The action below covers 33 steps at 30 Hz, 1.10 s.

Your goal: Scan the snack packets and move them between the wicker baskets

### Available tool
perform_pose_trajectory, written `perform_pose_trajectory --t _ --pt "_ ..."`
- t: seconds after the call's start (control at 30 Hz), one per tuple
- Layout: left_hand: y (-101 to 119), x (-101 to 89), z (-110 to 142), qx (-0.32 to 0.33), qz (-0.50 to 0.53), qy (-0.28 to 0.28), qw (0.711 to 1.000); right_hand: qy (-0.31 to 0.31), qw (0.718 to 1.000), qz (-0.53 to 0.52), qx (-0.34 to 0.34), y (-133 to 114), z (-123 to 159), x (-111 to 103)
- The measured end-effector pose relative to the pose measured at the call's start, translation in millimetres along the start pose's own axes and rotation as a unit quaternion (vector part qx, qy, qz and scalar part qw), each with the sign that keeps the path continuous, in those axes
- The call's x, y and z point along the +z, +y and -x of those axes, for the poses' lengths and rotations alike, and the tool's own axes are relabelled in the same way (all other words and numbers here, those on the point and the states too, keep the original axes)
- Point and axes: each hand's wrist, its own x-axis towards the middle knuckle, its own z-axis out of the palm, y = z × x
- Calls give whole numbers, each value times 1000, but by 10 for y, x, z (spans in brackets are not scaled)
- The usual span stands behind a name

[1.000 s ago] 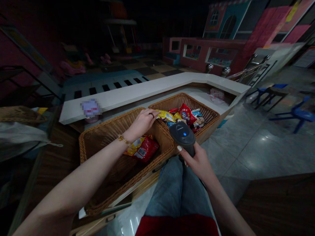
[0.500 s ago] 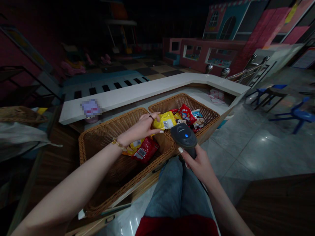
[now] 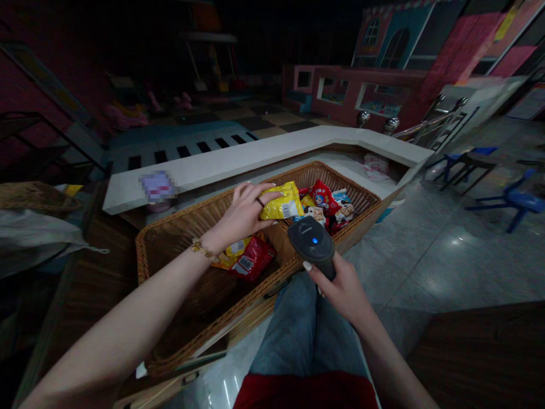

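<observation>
My left hand is closed on a yellow snack packet, whose barcode faces me. It holds the packet above the place where the two wicker baskets meet. In my right hand is a black barcode scanner with a blue light, its head just below and right of the packet. The left wicker basket has a red packet and a yellow packet in it, partly behind my left wrist. Red, blue and yellow packets, among them a red one, lie in the right wicker basket.
Behind the baskets runs a white counter ledge with a purple item, partly blurred, at its left. A grey-white bag lies at far left. Blue stools stand on the tiled floor at right.
The yellow packet has tilted and risen slightly, and my left hand has turned over it. The scanner has shifted a little to the left and down.
</observation>
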Motion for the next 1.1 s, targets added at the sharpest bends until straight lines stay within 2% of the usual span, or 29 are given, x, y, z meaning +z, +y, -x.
perform_pose_trajectory --t 0.27,0.47,0.6,0.7,0.8,0.87,1.0,1.1 --pt "-44 13 33 13 10 22 1000 -3 1000 0 -9 -4 -7 -1" --pt "-16 -18 17 1 20 7 1000 5 1000 -1 -12 14 -5 9" --pt "-23 -150 -37 -4 46 -16 999 11 1000 -14 16 57 12 -39" --pt "-118 -320 -51 -35 92 -30 995 32 999 -14 26 97 22 -135" --pt "-258 -466 -33 -77 178 -82 977 61 998 -11 32 131 22 -251" --pt "-325 -510 -26 -104 229 -91 964 84 995 -22 42 150 18 -314" --pt "-308 -459 -90 -155 221 -41 962 104 992 -42 62 186 19 -377" --pt "-181 -336 -222 -93 187 -70 975 103 991 -50 68 202 27 -383"
